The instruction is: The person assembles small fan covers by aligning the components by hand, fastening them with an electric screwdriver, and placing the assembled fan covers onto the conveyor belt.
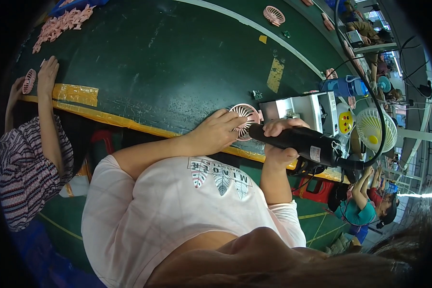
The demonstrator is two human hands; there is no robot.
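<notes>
My left hand (pixel 216 132) grips a round pink fan cage (pixel 247 110) with slatted ribs, holding it down near the table's front edge. Its fingertips rest across the ribs and rim. In my right hand (pixel 280 139) is a black corded electric screwdriver (pixel 302 144), fingers wrapped around its body. The tool lies nearly level, its narrow end at the cage's right side. Whether its tip touches the cage cannot be made out. A black cable (pixel 381 149) leaves the tool's far end and curves upward. Just beyond the cage lies a small dark green part (pixel 257 94).
A white metal box (pixel 326 113) stands right of the cage, with a white desk fan (pixel 376 129) and a blue jug (pixel 343 86) nearby. At left, a co-worker's hands (pixel 47 77) hold another pink cage (pixel 29 81). Pink parts (pixel 65 26) are heaped at far left.
</notes>
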